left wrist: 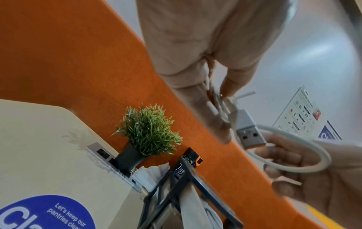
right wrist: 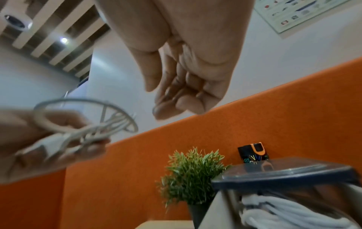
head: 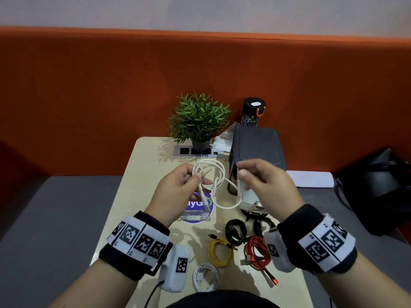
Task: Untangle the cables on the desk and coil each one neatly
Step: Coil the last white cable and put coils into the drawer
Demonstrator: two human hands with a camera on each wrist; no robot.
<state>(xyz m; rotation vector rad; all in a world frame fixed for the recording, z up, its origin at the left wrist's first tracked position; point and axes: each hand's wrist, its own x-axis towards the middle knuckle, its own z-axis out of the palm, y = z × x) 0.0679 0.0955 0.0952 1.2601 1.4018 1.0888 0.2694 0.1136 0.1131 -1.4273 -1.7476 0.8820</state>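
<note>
An orange partition (head: 200,70) rises behind the desk (head: 144,174). At the desk's far edge stand a dark stand (head: 258,147), a potted plant (head: 199,120) and a patterned bottle (head: 253,112), with a socket strip (head: 198,151) at the plant's foot. A black bag (head: 375,187) sits well off to the right.

Both hands are raised over the desk's middle, above a round blue sticker (head: 196,210). The left hand (head: 178,192) pinches the gathered loops of a white cable (head: 219,178), its USB plug (left wrist: 249,133) hanging just beside the fingers. The right hand (head: 264,185) has its fingers curled round a strand of the same cable.

Nearer the person, on the desk, lie coiled black (head: 235,231), red (head: 258,254), yellow (head: 220,252) and thin white (head: 205,277) cables, close together but separate.
</note>
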